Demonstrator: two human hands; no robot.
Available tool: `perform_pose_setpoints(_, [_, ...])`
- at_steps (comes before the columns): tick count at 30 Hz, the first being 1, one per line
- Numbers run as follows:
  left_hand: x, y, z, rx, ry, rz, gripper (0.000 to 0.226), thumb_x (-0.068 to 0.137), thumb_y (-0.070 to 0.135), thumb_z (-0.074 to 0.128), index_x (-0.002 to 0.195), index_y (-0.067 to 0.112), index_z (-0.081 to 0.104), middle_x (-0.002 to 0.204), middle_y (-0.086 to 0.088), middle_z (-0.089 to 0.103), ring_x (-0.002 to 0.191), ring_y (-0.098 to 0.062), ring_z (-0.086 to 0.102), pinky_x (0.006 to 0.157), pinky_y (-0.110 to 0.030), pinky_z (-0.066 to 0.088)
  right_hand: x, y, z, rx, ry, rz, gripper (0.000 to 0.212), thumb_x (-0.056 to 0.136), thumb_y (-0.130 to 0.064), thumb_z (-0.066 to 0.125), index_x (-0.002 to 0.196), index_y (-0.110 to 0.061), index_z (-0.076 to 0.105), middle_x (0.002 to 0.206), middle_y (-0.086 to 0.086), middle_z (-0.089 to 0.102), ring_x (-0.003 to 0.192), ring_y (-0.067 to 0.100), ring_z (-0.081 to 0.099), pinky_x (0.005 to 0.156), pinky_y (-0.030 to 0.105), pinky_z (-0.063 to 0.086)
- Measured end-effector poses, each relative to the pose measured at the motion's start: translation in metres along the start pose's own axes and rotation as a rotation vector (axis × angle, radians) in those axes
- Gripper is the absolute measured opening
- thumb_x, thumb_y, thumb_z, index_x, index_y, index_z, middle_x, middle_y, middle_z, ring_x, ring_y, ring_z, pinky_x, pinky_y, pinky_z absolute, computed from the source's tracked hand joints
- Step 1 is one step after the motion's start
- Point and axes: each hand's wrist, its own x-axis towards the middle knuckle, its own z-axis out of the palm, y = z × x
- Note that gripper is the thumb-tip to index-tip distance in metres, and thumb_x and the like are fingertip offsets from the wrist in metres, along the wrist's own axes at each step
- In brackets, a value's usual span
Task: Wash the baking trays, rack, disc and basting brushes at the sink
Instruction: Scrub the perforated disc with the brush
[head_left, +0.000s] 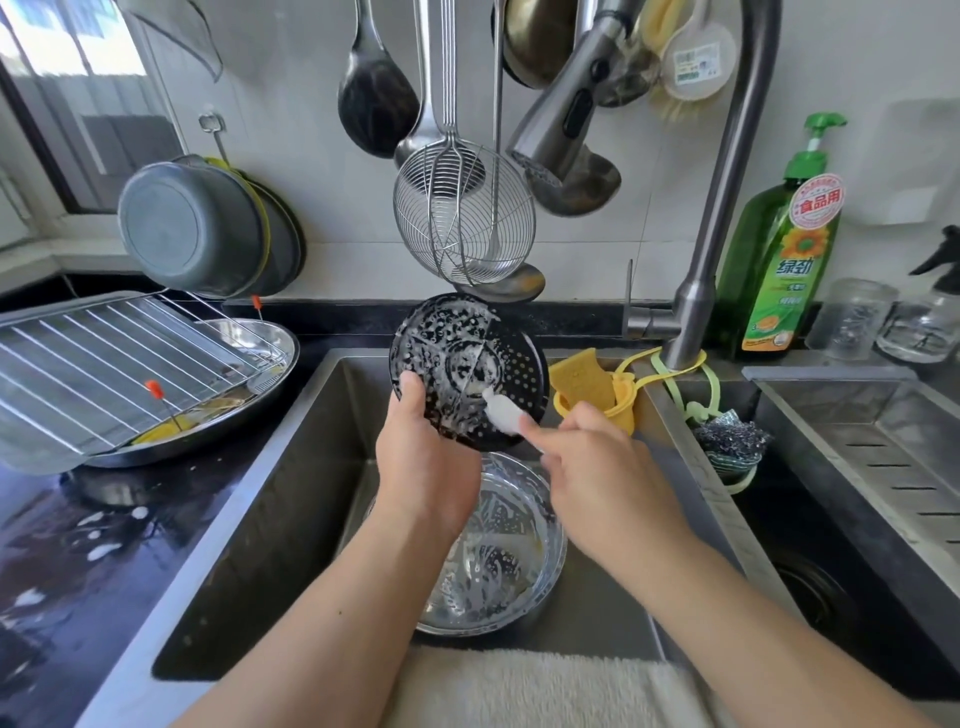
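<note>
A black perforated disc (511, 358), smeared with white foam, is held tilted above the sink (291, 499). My left hand (426, 457) grips its lower left edge, thumb on the face. My right hand (602, 467) holds a white brush (503, 413) whose head touches the disc's lower middle. On the left counter a wire rack (104, 353) lies on a baking tray (31, 312), over a round steel tray (270, 338) in which two orange-tipped basting brushes (155, 387) stand.
A glass bowl (519, 545) with foam sits in the sink under my hands. The faucet head (561, 119) hangs above, among ladles and a wire skimmer (462, 218). A green soap bottle (784, 260), yellow sponge holder (587, 384) and steel scourer (727, 441) stand right.
</note>
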Motion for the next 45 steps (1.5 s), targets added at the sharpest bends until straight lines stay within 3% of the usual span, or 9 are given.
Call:
perform_pose_setpoints(5, [-0.008,0.003,0.007,-0.045,-0.068,-0.157,0.063,0.109,0.051,0.034,0.146,0.002,0.049,0.137,-0.027,0.063,0.127,-0.043,0.061,0.115,-0.057,0.041,-0.010,-0.021,0.010,0.201,-0.036,-0.201,0.048,0.102,-0.016,0.058,0.141,-0.043,0.055,0.091,-0.008,0.046,0.079,0.016,0.054,0.069,0.042,0.051])
perform_pose_setpoints(10, [-0.016,0.004,0.014,-0.070,-0.105,-0.244,0.067,0.108,0.051,0.032,0.148,-0.001,0.048,0.141,-0.026,0.060,0.137,-0.042,0.053,0.124,-0.053,0.029,-0.002,-0.017,0.009,0.107,0.044,-0.106,0.049,0.103,-0.018,0.056,0.144,-0.044,0.052,0.091,-0.008,0.043,0.081,0.015,0.052,0.063,0.035,0.049])
perform_pose_setpoints(26, [-0.022,-0.003,0.021,0.199,-0.110,-0.255,0.085,0.104,0.070,0.024,0.143,0.002,0.053,0.121,-0.021,0.073,0.115,-0.037,0.070,0.110,-0.052,0.045,-0.006,-0.015,-0.009,-0.004,-0.018,-0.089,0.049,0.104,-0.018,0.050,0.146,-0.045,0.049,0.092,-0.006,0.042,0.074,0.014,0.052,0.061,0.038,0.051])
perform_pose_setpoints(32, [-0.023,0.003,0.021,0.243,-0.098,-0.215,0.084,0.106,0.066,0.017,0.138,-0.001,0.056,0.128,-0.025,0.069,0.120,-0.040,0.067,0.110,-0.051,0.046,-0.009,-0.008,-0.012,0.031,-0.104,-0.080,0.048,0.098,-0.016,0.052,0.138,-0.043,0.059,0.087,-0.009,0.041,0.075,0.009,0.047,0.059,0.029,0.044])
perform_pose_setpoints(36, [-0.025,-0.004,0.021,0.316,-0.114,-0.266,0.081,0.103,0.072,0.026,0.149,0.010,0.048,0.135,-0.022,0.066,0.123,-0.038,0.067,0.109,-0.053,0.047,-0.003,-0.005,-0.010,-0.027,-0.001,-0.061,0.050,0.101,-0.014,0.053,0.143,-0.043,0.054,0.090,-0.009,0.042,0.070,0.011,0.051,0.060,0.038,0.052])
perform_pose_setpoints(38, [-0.029,-0.010,0.022,0.354,-0.160,-0.323,0.070,0.108,0.062,0.027,0.143,0.008,0.055,0.133,-0.022,0.068,0.122,-0.035,0.067,0.109,-0.053,0.046,0.005,0.000,-0.011,-0.067,0.047,-0.012,0.055,0.102,-0.012,0.052,0.146,-0.044,0.049,0.091,-0.008,0.040,0.070,0.013,0.050,0.059,0.038,0.050])
perform_pose_setpoints(41, [-0.027,-0.013,0.020,0.424,-0.211,-0.297,0.037,0.103,0.001,0.040,0.134,-0.001,0.060,0.130,-0.029,0.067,0.120,-0.043,0.066,0.107,-0.056,0.050,0.010,0.005,-0.013,-0.080,0.050,0.046,0.058,0.101,-0.012,0.052,0.149,-0.044,0.046,0.095,-0.008,0.039,0.077,0.015,0.051,0.060,0.034,0.047])
perform_pose_setpoints(43, [-0.025,-0.013,0.019,0.442,-0.202,-0.270,0.055,0.088,-0.023,0.032,0.130,-0.002,0.060,0.124,-0.030,0.068,0.116,-0.045,0.068,0.099,-0.054,0.055,0.010,0.009,-0.015,-0.091,0.068,0.081,0.059,0.101,-0.012,0.053,0.150,-0.042,0.044,0.099,-0.008,0.041,0.079,0.016,0.051,0.061,0.033,0.047])
perform_pose_setpoints(45, [-0.026,-0.012,0.019,0.458,-0.216,-0.244,0.061,0.085,-0.027,0.029,0.131,-0.002,0.060,0.124,-0.030,0.068,0.117,-0.045,0.067,0.100,-0.056,0.055,0.009,0.014,-0.016,-0.131,0.101,0.126,0.062,0.100,-0.012,0.055,0.153,-0.040,0.041,0.102,-0.008,0.041,0.078,0.016,0.050,0.059,0.031,0.045])
